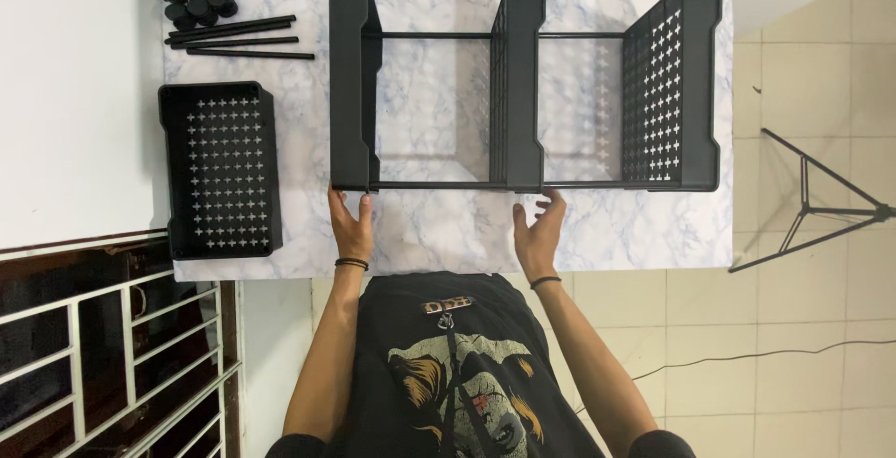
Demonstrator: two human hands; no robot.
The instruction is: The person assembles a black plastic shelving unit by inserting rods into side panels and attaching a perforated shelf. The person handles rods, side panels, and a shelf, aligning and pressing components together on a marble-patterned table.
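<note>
A black plastic shelf rack (pixel 523 84) lies on its side on the marble-patterned table (pixel 429 225), three perforated trays joined by thin black rods. My left hand (pixel 351 225) is spread open just below the rack's leftmost tray, fingertips at its near edge. Below the middle tray my right hand (pixel 539 229) is open too, with its fingertips close to the near rod. Neither hand grips anything.
A loose black perforated tray (pixel 222 170) sits at the table's left end. Several black rods (pixel 238 38) and round black caps (pixel 194 2) lie at the far left corner. A tripod leg (pixel 812 201) stands on the tiled floor at right; a white metal grille (pixel 103 355) is lower left.
</note>
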